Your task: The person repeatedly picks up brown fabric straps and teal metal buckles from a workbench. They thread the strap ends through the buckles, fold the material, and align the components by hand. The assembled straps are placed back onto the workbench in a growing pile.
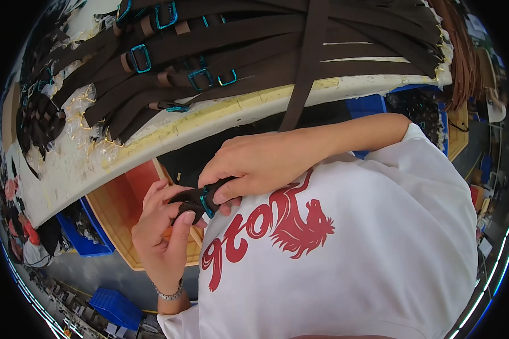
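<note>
In front of my shirt I hold a dark brown belt (pixel 191 196) between both hands, near its blue rectangular buckle (pixel 205 204). My left hand (pixel 163 229), with a metal bracelet at the wrist, pinches the looped strap on the left of the buckle, thumb in front. Coming from the right, my right hand (pixel 254 164) grips the strap just beyond the buckle with thumb and fingers. Parts of the strap are hidden behind my fingers. A dark strap (pixel 305 79) hangs over the table's near edge behind my right forearm; whether it belongs to the held belt I cannot tell.
Many dark belts (pixel 254 42) with blue buckles lie across the pale, worn table (pixel 68 183). Below its edge stand an orange-yellow crate (pixel 131 257) and a blue bin (pixel 83 240). Another blue bin (pixel 116 308) sits on the floor; brown straps (pixel 461 51) hang at the far right.
</note>
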